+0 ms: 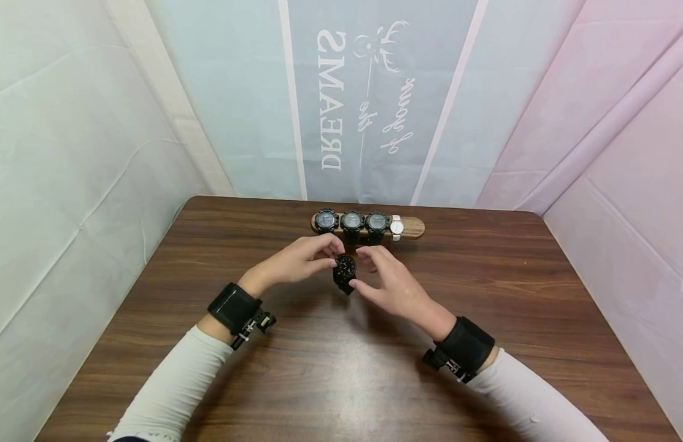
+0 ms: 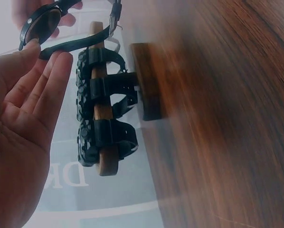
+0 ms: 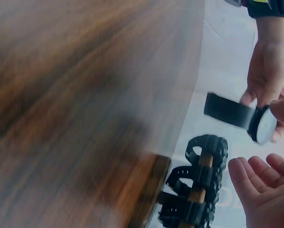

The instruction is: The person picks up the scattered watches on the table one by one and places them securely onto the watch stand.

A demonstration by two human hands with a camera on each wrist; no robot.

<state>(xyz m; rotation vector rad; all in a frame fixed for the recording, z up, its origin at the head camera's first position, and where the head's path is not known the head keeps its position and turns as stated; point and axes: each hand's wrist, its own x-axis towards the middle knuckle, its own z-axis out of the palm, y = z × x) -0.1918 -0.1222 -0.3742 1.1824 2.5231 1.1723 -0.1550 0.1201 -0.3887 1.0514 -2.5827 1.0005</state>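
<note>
A black wristwatch (image 1: 345, 266) with a dark round dial is held above the table, its strap hanging unfastened. My left hand (image 1: 305, 258) pinches it at its left edge between thumb and fingers; in the left wrist view, the left fingers (image 2: 61, 71) lie against the strap. Close on the other side is my right hand (image 1: 393, 282), its thumb at the watch's edge and its fingers spread away from it. In the right wrist view, the right thumb (image 3: 283, 111) overlaps the watch (image 3: 265, 126), so contact is unclear.
Behind the hands, a wooden watch stand (image 1: 414, 228) carries three black chunky watches (image 1: 352, 221) and a white-strapped watch (image 1: 396, 227). Its base (image 2: 146, 83) rests on the brown wooden table (image 1: 236, 227). A printed cloth (image 1: 374, 178) hangs along the table's back edge.
</note>
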